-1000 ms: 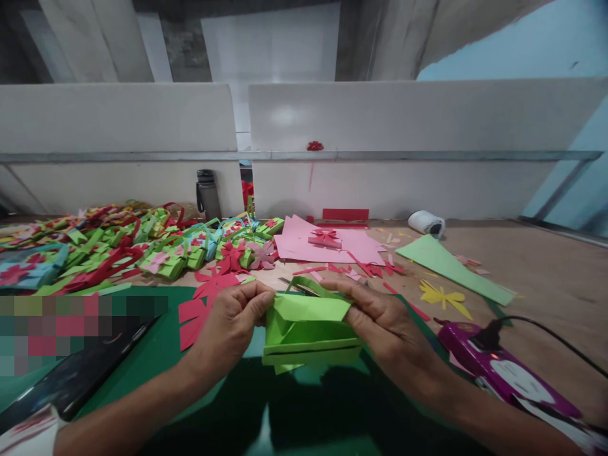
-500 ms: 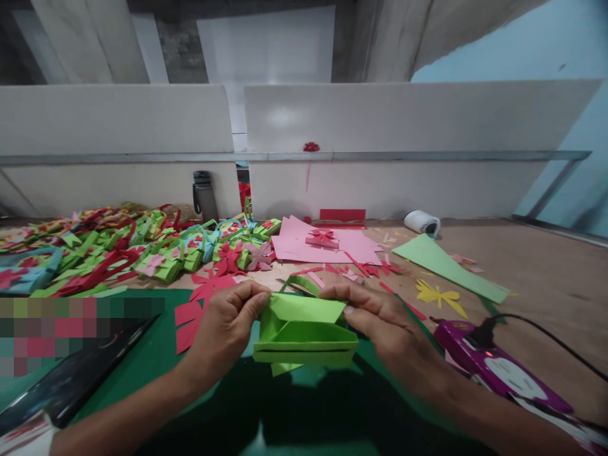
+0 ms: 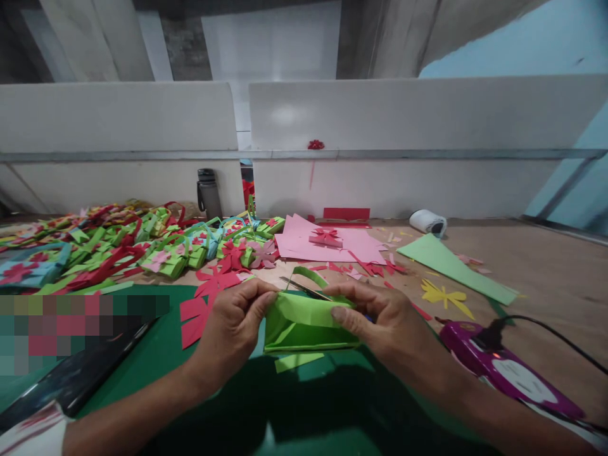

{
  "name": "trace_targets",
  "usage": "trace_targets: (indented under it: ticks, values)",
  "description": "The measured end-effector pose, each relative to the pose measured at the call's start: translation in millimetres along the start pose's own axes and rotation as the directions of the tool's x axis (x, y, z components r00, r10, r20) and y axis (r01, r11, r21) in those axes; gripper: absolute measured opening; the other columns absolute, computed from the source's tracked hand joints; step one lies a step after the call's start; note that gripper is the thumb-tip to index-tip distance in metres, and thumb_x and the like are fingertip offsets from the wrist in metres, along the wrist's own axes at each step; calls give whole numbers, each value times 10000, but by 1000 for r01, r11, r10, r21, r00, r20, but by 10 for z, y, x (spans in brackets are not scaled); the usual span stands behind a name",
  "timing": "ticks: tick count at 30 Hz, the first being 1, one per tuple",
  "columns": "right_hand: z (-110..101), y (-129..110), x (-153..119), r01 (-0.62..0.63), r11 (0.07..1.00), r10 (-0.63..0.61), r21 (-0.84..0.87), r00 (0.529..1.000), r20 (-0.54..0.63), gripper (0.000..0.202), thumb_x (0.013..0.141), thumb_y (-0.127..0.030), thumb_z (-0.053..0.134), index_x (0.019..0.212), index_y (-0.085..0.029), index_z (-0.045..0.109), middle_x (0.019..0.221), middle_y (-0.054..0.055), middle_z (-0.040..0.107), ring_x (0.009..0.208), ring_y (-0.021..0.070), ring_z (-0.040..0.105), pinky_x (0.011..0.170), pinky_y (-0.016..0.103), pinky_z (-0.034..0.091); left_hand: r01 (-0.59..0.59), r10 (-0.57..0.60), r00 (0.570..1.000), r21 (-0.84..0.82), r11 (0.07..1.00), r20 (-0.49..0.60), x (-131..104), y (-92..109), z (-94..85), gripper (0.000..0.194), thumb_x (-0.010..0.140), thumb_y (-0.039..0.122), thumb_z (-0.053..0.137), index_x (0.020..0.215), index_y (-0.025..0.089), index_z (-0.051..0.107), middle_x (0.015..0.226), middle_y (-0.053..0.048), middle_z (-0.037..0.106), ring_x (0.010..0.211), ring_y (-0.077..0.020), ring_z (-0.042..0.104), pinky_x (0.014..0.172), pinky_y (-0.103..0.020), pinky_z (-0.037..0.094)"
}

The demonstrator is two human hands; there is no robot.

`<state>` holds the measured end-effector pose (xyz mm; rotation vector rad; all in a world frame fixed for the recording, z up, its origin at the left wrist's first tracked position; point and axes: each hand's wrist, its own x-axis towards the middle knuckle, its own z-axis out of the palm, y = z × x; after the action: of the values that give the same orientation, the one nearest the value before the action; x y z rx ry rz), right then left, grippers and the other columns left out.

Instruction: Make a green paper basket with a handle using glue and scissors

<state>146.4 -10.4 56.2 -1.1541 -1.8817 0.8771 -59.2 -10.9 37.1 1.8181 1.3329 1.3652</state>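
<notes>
A green paper bag [image 3: 308, 323] is held up over the green mat [image 3: 156, 361] at the near middle of the counter [image 3: 494, 253]. Its left upper corner is pinched between thumb and index finger of the left hand [image 3: 242, 316]; its right upper edge is gripped by the right hand [image 3: 375, 316], the thumb laid on the near face. The bag is tilted, its folds partly open toward the near side. Just beyond it, scissors [image 3: 304, 288] are seen, partly hidden by the bag and the right hand. A green paper strip [image 3: 298, 362] is seen just on the near side of the bag. To the left, red paper cutouts [image 3: 204, 304] are spread, with a heap of finished paper bags [image 3: 166, 256] farther left. Pink sheets [image 3: 327, 244] are laid on the far side, and a purple power strip [image 3: 513, 370] is placed at the near right.
</notes>
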Motion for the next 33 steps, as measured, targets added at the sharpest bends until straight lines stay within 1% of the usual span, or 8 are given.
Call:
trace_targets:
  ticks: [7,12,14,17,20,24,29,33]
  values:
    - [-24,26,14,-2,997,-1,-73,999,-44,203,802,-321,587,927,-232,721,854,3,725,748,175,658,632,256,513,-8,9,999,-33,999,51,-6,-44,-10,197,805,294,534,672,173,614,588,8,526,564,-128,444,541,-217,340]
    - [-24,30,32,-35,997,35,-71,999,-2,188,793,-330,593,810,-227,750,685,-5,705,648,166,634,543,242,474,-40,42,996,-20,999,82,-14,-47,-17,185,805,286,530,690,172,620,578,11,514,561,-125,443,536,-212,342]
    - [-28,33,39,-37,996,35,-86,999,-16,193,790,-328,593,739,-220,745,658,-2,695,625,163,618,529,243,458,-43,45,995,-21,999,91,-18,-33,-17,183,805,280,529,695,170,625,581,11,513,563,-122,443,536,-210,345]
    - [-37,28,46,-4,993,-4,-121,998,-65,213,794,-307,582,667,-203,718,634,5,679,603,164,602,522,249,446,7,-1,993,-56,998,121,-21,13,-7,166,794,278,549,728,169,655,605,2,548,579,-124,463,539,-208,362]
    - [-38,11,38,49,987,-63,-153,994,-86,225,800,-284,566,636,-193,690,644,8,676,610,173,602,532,260,441,118,-88,979,-154,981,184,-10,59,29,150,757,295,608,768,166,684,679,-21,628,611,-138,518,543,-211,394]
    - [-13,7,3,114,969,-137,-219,986,-97,220,806,-255,548,626,-202,663,631,-3,665,610,169,594,558,273,432,204,-164,964,-184,961,209,13,57,98,159,680,317,690,712,163,708,665,-27,663,575,-139,537,514,-218,403]
    - [-8,3,-24,159,940,-186,-303,981,-63,229,817,-250,523,628,-212,649,617,-16,655,571,146,574,557,276,416,141,-130,977,-55,989,167,31,79,112,155,679,308,675,623,168,708,624,-40,671,586,-155,554,545,-239,411]
    - [-58,-57,-9,128,950,-149,-285,987,-56,263,816,-249,519,572,-199,604,553,-18,586,540,135,529,506,259,390,168,-147,963,-79,983,228,92,156,102,179,667,280,646,539,155,643,500,3,546,490,-104,429,472,-218,322]
